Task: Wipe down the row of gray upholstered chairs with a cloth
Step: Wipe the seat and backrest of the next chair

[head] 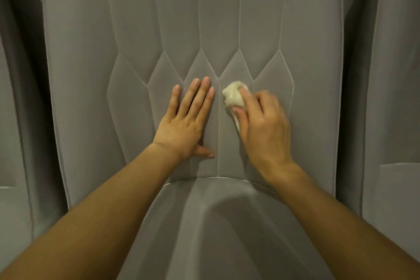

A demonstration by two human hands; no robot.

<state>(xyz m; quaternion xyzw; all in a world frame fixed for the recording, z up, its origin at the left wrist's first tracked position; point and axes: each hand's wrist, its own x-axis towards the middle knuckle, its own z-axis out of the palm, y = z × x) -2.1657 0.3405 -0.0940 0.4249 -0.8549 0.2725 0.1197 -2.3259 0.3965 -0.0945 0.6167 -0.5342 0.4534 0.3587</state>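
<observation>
Gray upholstery fills the whole view, and we are right up against the backrest (204, 18) of one gray chair (79, 98), its stitched seams (201, 57) running down into a row of pointed panels. Below, the seat (227, 234) curves out from the backrest's bottom edge. Parts of a neighbouring chair (13, 120) show past the left edge, and another chair (391, 98) sits just beyond the right edge.

Both bare arms reach in from the bottom corners. The left hand (184, 125) lies flat on the lower middle of the backrest, fingers straight and close together, thumb stuck out sideways toward the centre seam, holding nothing. Just beside it, across that centre seam, the right hand (261, 125) has its fingers curled round a cream cloth (233, 95), bunched into a wad. The cloth presses against the fabric just under the pointed panels, roughly mid-width on the backrest and well above its bottom edge. The right hand looks a little blurred. A small tail of cloth peeks out beneath the thumb.
</observation>
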